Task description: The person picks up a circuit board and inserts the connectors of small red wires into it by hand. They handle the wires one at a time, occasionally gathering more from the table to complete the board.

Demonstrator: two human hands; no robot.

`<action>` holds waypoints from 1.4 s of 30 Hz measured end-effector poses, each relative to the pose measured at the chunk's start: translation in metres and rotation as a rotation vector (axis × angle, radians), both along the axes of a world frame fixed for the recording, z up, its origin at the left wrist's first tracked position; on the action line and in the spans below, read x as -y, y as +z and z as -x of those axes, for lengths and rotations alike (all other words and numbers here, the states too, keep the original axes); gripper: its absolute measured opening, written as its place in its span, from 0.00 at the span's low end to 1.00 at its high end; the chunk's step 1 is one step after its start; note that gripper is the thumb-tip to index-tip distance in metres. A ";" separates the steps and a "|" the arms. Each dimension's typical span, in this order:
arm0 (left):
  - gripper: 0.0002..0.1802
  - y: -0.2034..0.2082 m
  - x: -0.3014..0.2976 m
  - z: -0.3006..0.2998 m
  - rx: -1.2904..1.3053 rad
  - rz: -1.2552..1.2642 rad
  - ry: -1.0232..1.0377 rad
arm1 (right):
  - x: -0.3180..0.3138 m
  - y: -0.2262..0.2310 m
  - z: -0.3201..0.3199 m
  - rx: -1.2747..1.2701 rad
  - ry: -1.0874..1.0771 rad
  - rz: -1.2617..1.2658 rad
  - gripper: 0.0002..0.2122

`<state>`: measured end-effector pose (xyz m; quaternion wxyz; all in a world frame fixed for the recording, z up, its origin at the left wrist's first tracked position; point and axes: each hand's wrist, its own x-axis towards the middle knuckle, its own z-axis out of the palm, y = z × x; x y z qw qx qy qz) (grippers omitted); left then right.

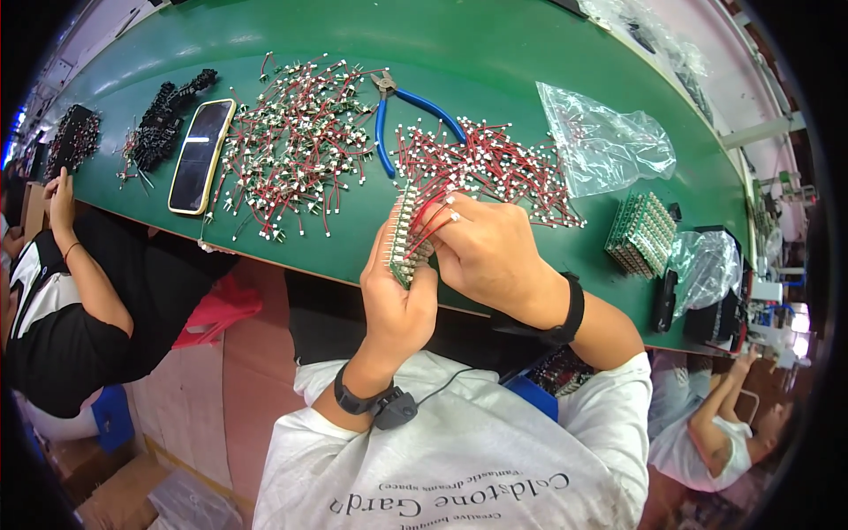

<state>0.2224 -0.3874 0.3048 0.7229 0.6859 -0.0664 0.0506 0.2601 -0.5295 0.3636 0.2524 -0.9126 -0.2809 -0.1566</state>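
Note:
My left hand (395,305) is wrapped around a narrow green circuit board panel (404,237), held upright near the table's front edge. A row of small pale metal parts runs along the panel. Close beside it, my right hand (496,252) pinches thin red wires with white plug ends (435,231), their tips against the panel. The fingertips partly hide where wires and panel meet. Just beyond my hands lies a loose pile of red wires with white plugs (508,168). Blue-handled cutting pliers (382,132) lie open behind the panel.
Left of the pliers spreads a larger pile of wired parts (296,146), then a phone (200,159) and a black bundle (163,124). To the right are a clear plastic bag (605,141) and stacked circuit boards (640,234). Another person's arm (93,274) reaches the table's left end.

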 end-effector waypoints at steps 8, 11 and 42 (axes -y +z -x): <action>0.23 0.027 -0.035 -0.023 -0.088 0.438 0.289 | 0.022 -0.004 -0.029 -0.084 0.064 -0.139 0.09; 0.24 0.025 -0.038 -0.024 -0.075 0.487 0.283 | 0.015 -0.017 -0.025 -0.239 0.082 -0.035 0.10; 0.25 0.013 -0.015 -0.031 -0.129 0.466 0.249 | 0.017 0.011 -0.032 -0.690 0.128 -0.987 0.04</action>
